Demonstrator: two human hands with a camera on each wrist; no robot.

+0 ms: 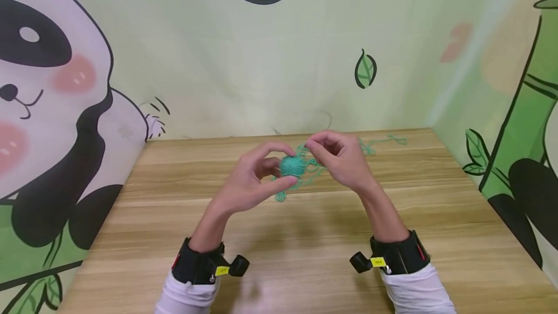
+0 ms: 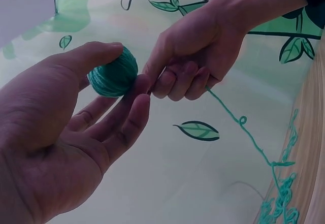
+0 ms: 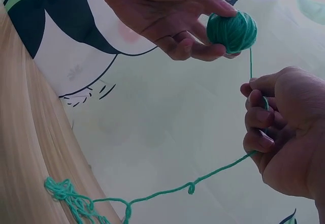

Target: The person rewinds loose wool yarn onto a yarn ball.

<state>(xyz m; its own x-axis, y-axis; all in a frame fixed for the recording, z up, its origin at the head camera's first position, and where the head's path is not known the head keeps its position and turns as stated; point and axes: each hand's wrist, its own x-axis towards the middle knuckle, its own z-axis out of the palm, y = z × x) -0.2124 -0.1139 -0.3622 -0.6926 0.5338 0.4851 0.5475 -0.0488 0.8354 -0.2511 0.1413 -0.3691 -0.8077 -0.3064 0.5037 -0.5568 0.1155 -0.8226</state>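
Between the thumb and fingers of my left hand [image 1: 248, 180] is a small ball of teal yarn [image 1: 292, 166], held above the table. My right hand [image 1: 342, 159], just to its right, pinches the yarn strand [image 3: 251, 64] that comes off the ball. The other fingers of that hand curl round the strand too. From the bottom of the right fist the strand [image 2: 238, 115] runs down, with a small loop in it, to a loose tangle of yarn [image 3: 63, 191] on the table.
The wooden table [image 1: 174, 227] reaches back to a printed cloth backdrop [image 1: 196, 52] with a panda, leaves and bamboo. Loose yarn [image 1: 388, 139] trails toward the table's back right. Each wrist wears a black camera strap [image 1: 398, 253].
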